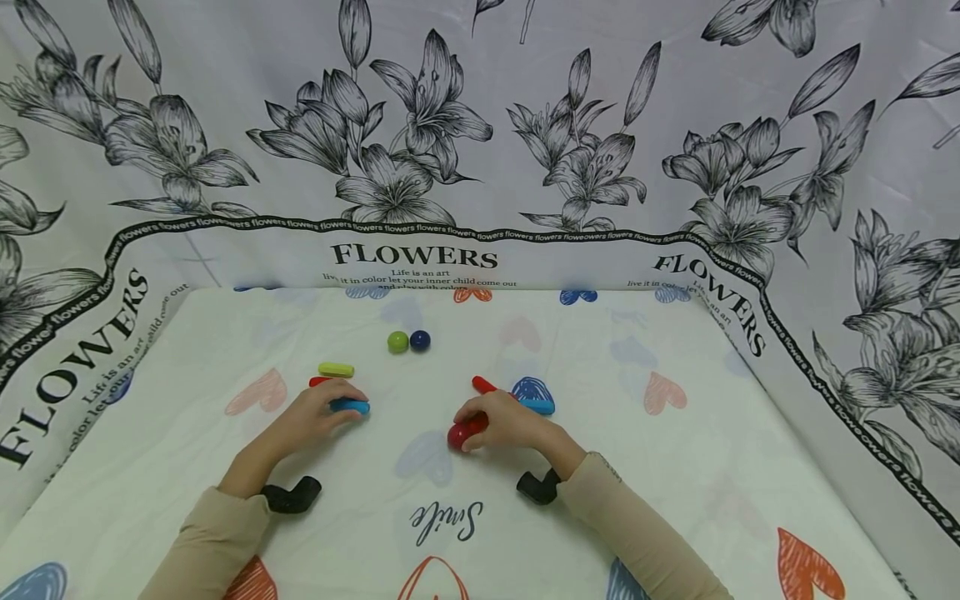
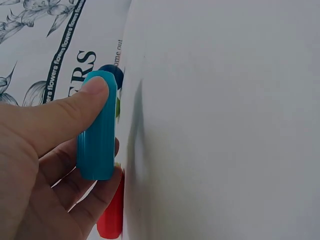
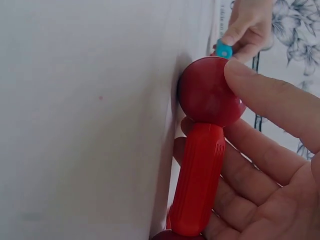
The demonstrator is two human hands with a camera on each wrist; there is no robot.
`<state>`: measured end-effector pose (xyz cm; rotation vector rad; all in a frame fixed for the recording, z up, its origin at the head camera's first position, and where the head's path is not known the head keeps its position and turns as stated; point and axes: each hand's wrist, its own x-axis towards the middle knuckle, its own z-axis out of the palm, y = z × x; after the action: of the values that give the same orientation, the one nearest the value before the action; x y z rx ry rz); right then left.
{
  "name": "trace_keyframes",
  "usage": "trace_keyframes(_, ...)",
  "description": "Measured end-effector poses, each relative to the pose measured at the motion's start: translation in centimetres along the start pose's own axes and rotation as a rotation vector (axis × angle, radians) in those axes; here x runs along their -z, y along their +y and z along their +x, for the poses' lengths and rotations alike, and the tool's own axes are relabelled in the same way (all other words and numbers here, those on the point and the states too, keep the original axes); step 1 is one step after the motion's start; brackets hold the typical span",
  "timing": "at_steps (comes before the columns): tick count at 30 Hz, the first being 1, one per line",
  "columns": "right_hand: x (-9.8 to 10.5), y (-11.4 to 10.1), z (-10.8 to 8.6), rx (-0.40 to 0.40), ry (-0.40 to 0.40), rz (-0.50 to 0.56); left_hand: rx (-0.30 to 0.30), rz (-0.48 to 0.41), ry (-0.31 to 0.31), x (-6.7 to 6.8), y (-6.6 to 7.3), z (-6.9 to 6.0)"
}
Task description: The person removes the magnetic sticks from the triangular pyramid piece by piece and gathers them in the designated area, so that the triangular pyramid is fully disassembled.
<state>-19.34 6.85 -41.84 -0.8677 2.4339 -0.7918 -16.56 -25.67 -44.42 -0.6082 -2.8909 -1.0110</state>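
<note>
- The left hand pinched a blue rod between thumb and fingers, over the desk.
- The right hand gripped a red ball, a red rod end-on against it.
- The rods looked light and stiff, probably best taken by their ridged middles; the ball seemed smooth, likely slippery, better held round its widest part.
- No container showed; a green ball sat on the desk beside a navy ball.

Bright blue stick in the left hand, red stick and yellow-green stick beyond it; dark red ball in the right hand; beyond both, green ball and navy ball; beneath them, white cloth with red and blue hearts; farthest off, white backdrop with black flowers
</note>
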Motion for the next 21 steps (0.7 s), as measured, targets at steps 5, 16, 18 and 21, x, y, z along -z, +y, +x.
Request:
trace_keyframes(5,0.0,0.1,0.0,0.008,-0.003,0.003,0.023,0.001,0.001,0.4,-0.2,-0.4)
trace_keyframes(16,0.0,-0.2,0.0,-0.01,0.0,0.023,0.017,0.119,0.104,1.2,-0.6,-0.9)
trace_keyframes(18,-0.1,-0.2,0.1,-0.014,0.004,0.022,0.021,0.139,0.109,1.3,-0.7,-0.9)
trace_keyframes(21,-0.1,-0.2,0.1,-0.023,0.006,0.023,0.015,0.17,0.115,1.5,-0.8,-0.9)
